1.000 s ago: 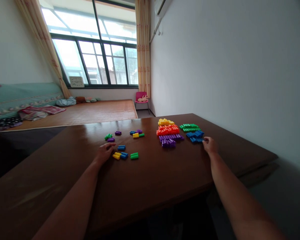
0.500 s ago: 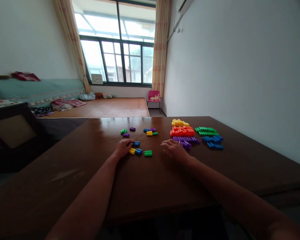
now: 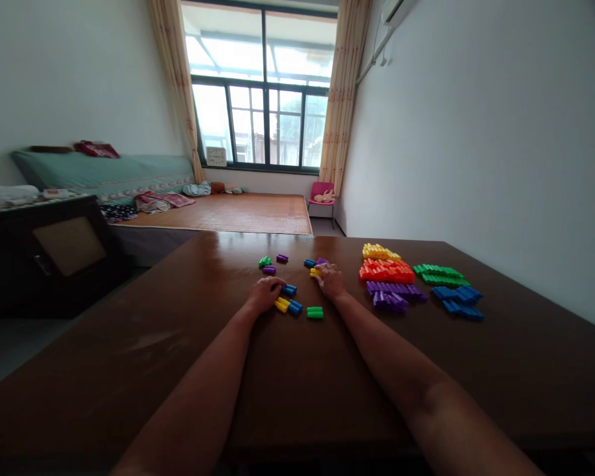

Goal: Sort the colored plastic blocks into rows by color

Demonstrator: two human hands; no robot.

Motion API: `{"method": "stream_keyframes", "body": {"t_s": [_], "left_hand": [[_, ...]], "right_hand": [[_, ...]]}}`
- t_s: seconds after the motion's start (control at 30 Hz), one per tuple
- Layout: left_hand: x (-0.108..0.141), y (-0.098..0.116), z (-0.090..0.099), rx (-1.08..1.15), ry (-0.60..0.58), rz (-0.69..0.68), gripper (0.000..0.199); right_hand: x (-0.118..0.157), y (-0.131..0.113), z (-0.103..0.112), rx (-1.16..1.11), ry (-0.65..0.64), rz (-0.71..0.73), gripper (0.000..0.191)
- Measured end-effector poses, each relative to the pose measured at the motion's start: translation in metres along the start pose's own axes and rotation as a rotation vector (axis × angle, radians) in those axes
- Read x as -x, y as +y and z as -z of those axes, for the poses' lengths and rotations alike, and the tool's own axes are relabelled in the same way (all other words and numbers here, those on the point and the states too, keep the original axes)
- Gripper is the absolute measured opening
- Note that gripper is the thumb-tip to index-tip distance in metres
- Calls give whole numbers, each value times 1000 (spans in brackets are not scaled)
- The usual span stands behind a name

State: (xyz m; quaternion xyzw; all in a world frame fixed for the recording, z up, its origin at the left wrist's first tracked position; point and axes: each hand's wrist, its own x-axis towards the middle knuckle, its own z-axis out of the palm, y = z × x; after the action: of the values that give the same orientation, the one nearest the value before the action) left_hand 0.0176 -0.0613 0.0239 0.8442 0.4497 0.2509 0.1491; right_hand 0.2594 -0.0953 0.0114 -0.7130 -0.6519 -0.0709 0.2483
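Observation:
My left hand [image 3: 266, 294] rests on the brown table, its curled fingertips at a blue piece [image 3: 289, 289]; whether they pinch anything is hidden. Just below lie a yellow piece [image 3: 281, 305] and another blue one [image 3: 295, 307]. My right hand [image 3: 331, 280] reaches over a small cluster, its fingers bent down at a yellow piece [image 3: 315, 272]; the fingertips partly cover it, so a grip cannot be made out. Beside that hand are a blue piece [image 3: 310, 263] and a purple piece [image 3: 322, 262]. A green piece [image 3: 315, 313] lies between my forearms.
Rows of yellow [image 3: 381, 252], orange [image 3: 387, 270], purple [image 3: 395, 291], green [image 3: 441, 275] and blue pieces [image 3: 457, 302] lie on the right. Green [image 3: 264, 262] and purple pieces [image 3: 282, 258] sit farther back. Beyond the table [image 3: 178, 370] stand a bed and a pink chair.
My right hand has moved left and away from me, from beside the purple row to the small cluster. My left hand stays by the blue piece. The whole view has shifted left.

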Motion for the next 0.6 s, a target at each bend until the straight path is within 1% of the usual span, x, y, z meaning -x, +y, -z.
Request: {"method": "stream_keyframes", "body": {"t_s": [0.07,0.17,0.23,0.3,0.43,0.5,0.6], "left_hand": [[0,0,-1,2,-2,3,28],[0,0,-2,11,4,-5,28],[0,-1,-2,24,13,-23,28],[0,-3,-2,49,26,-41,27],[0,-2,-2,114,71,-73,24],[0,1,-3,150,112,-107,23],[1,10,-6,285,148,-166,26]], "right_hand": [[5,3,0,-63,41,1,27],[9,7,3,-177,84,20,27],[10,9,6,-276,107,-9,27],[10,10,8,-382,100,-66,26],[8,10,10,-602,32,-152,23],[8,5,10,-826,-21,-195,27],[9,-11,9,-1209,-165,-199,39]]}}
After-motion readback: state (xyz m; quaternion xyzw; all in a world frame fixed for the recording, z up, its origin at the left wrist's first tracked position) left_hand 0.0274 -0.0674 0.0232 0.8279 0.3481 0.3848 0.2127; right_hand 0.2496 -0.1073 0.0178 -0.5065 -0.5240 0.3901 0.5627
